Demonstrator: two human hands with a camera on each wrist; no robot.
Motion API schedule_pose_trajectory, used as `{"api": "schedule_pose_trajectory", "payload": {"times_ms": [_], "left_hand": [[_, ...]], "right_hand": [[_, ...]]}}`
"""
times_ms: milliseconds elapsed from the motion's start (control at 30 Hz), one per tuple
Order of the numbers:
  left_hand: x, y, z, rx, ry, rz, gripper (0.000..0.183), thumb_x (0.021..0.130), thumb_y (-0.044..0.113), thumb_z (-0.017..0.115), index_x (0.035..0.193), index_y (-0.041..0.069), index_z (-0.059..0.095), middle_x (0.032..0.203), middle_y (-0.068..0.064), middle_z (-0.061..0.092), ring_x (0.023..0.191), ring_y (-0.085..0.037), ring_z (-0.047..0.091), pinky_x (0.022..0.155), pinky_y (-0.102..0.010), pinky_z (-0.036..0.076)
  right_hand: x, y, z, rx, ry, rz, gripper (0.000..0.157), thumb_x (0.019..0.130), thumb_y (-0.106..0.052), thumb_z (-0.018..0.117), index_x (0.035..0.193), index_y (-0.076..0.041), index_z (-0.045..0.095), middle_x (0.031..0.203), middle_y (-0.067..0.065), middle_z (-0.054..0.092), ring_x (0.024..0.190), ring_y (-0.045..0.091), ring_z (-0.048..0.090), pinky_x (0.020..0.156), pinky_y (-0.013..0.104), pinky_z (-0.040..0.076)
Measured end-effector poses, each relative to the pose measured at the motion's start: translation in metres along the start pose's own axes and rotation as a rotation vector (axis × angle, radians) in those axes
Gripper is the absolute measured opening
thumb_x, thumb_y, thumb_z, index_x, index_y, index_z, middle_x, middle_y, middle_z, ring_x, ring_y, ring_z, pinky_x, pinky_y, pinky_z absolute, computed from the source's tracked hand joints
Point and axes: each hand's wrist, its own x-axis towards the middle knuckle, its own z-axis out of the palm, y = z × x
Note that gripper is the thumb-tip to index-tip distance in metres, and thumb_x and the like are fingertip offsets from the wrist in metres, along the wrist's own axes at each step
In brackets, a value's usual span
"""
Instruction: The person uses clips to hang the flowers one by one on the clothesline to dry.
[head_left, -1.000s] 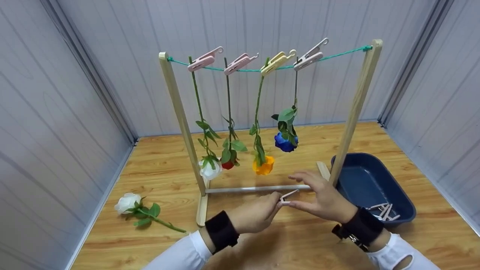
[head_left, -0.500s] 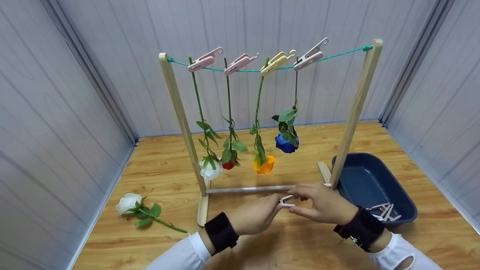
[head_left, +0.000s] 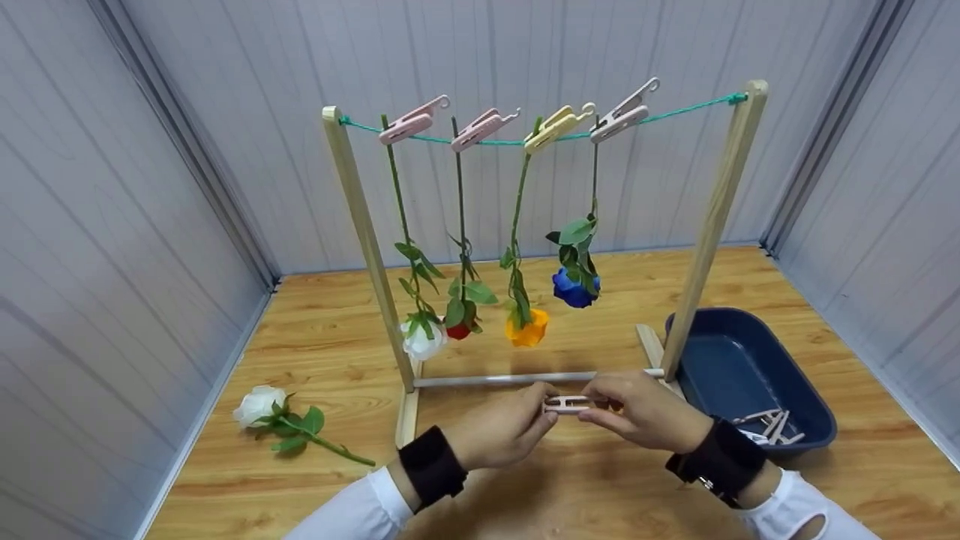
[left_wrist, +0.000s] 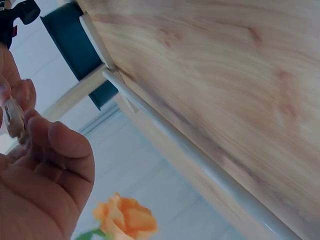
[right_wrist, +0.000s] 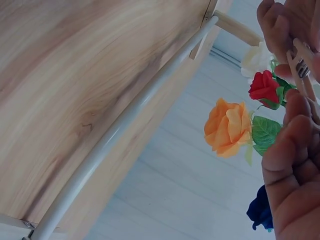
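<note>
Between both hands, in front of the rack's low bar, is a pale pink clothespin [head_left: 568, 405]. My left hand [head_left: 504, 427] pinches its left end between thumb and fingers. The thumb and fingers of my right hand [head_left: 649, 409] grip the right end. The right wrist view shows the clothespin [right_wrist: 301, 70] with its metal spring. Behind the hands a green cord [head_left: 686, 110] bears a hanging white rose [head_left: 424, 341], red rose [head_left: 459, 328], orange rose [head_left: 528, 328] and blue rose [head_left: 576, 288], each clipped by its stem. Another white rose [head_left: 259, 406] lies on the table at left.
The cord runs between the wooden posts of a rack [head_left: 712, 225], joined below by a white bar [head_left: 502, 379]. A dark blue basin [head_left: 712, 360] stands at right, partly behind the right post, with several clothespins [head_left: 772, 426] inside. Panelled walls [head_left: 187, 67] enclose the wooden table [head_left: 330, 502].
The right fingers have come down onto the clothespin's free end, and its spread handles now lie nearer together. The left hand has shifted slightly left and turned the clothespin level.
</note>
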Motion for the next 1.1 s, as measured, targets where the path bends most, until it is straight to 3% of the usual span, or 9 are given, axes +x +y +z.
{"api": "schedule_pose_trajectory", "payload": {"times_ms": [133,233,367,667,933,1033,1100], "left_hand": [[-0.009,-0.009,-0.006,0.021,0.036,-0.04,0.026,0.117,0.027,0.049,0.128,0.008,0.063,0.088,0.005,0.061,0.074,-0.003,0.052,0.069,-0.022,0.048],[-0.018,-0.017,-0.013,0.022,0.065,-0.082,0.025,0.116,0.027,0.051,0.107,0.01,0.068,0.082,0.007,0.059,0.071,-0.003,0.05,0.066,-0.023,0.048],[-0.031,-0.027,-0.023,0.02,0.098,-0.149,0.033,0.116,0.028,0.052,0.087,0.015,0.063,0.072,0.01,0.049,0.063,-0.003,0.045,0.061,-0.024,0.043],[-0.065,-0.047,-0.05,0.04,0.159,-0.281,0.03,0.112,0.02,0.06,0.083,0.014,0.06,0.068,0.009,0.047,0.056,-0.004,0.043,0.054,-0.024,0.041],[-0.107,-0.071,-0.068,-0.036,0.038,-0.385,0.026,0.11,0.017,0.062,0.085,0.012,0.061,0.069,0.007,0.052,0.056,-0.007,0.048,0.051,-0.024,0.038],[-0.121,-0.081,-0.076,0.032,0.013,-0.407,0.018,0.103,0.009,0.065,0.085,0.009,0.064,0.073,0.003,0.056,0.062,-0.011,0.05,0.055,-0.027,0.04],[-0.129,-0.086,-0.08,0.084,0.008,-0.427,0.01,0.095,0.003,0.07,0.087,0.007,0.068,0.08,0.0,0.062,0.07,-0.014,0.055,0.062,-0.033,0.048]], "right_hand": [[-0.002,0.002,-0.001,-0.007,0.013,-0.004,0.014,0.098,-0.01,0.081,0.092,-0.015,0.069,0.072,-0.006,0.057,0.066,-0.006,0.042,0.056,0.012,0.036],[-0.004,0.003,-0.001,-0.002,0.02,-0.012,0.015,0.098,-0.01,0.081,0.091,-0.015,0.069,0.071,-0.006,0.056,0.066,-0.007,0.041,0.056,0.01,0.034],[-0.007,0.006,-0.002,0.012,0.017,-0.014,0.014,0.098,-0.009,0.081,0.091,-0.015,0.07,0.071,-0.005,0.056,0.066,-0.006,0.041,0.057,0.01,0.033],[-0.01,0.008,-0.003,0.014,0.023,-0.026,0.014,0.098,-0.007,0.08,0.092,-0.016,0.071,0.071,-0.005,0.057,0.066,-0.006,0.042,0.058,0.009,0.034],[-0.012,0.009,-0.003,0.022,0.016,0.002,0.013,0.099,-0.009,0.08,0.093,-0.016,0.071,0.072,-0.006,0.058,0.067,-0.005,0.043,0.058,0.011,0.035],[-0.012,0.009,-0.004,0.025,0.005,0.024,0.011,0.1,-0.011,0.08,0.093,-0.016,0.072,0.073,-0.006,0.059,0.067,-0.006,0.044,0.057,0.012,0.036],[-0.012,0.009,-0.004,0.023,0.004,0.032,0.011,0.1,-0.011,0.08,0.093,-0.016,0.072,0.073,-0.007,0.059,0.067,-0.006,0.044,0.057,0.013,0.037]]}}
